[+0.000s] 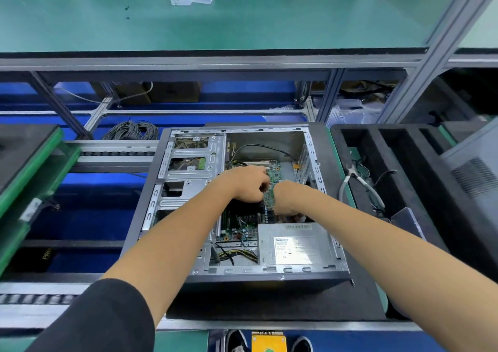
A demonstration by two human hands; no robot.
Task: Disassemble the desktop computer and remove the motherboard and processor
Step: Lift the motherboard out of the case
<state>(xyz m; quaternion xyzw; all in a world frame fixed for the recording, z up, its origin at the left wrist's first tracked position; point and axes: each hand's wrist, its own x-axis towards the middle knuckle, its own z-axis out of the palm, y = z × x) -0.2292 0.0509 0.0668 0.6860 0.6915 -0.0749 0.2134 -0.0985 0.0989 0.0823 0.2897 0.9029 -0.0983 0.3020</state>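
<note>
Left hand (pixel 246 185) and right hand (pixel 287 199) curled over motherboard (pixel 273 179) mid-frame, grasp hidden; case (pixel 151 189) flat for access.

Brightness: bright and even, light apparently from overhead.
Glare: pale sheen on the green shelf (pixel 242 22) and on the power supply label (pixel 295 249).
Shadows: soft; dark under the shelf and inside the black foam tray (pixel 404 163).
Distortion: wide-angle bending of straight frame rails towards the edges.
Sharpness: centre fairly clear, corners and small print soft.
</note>
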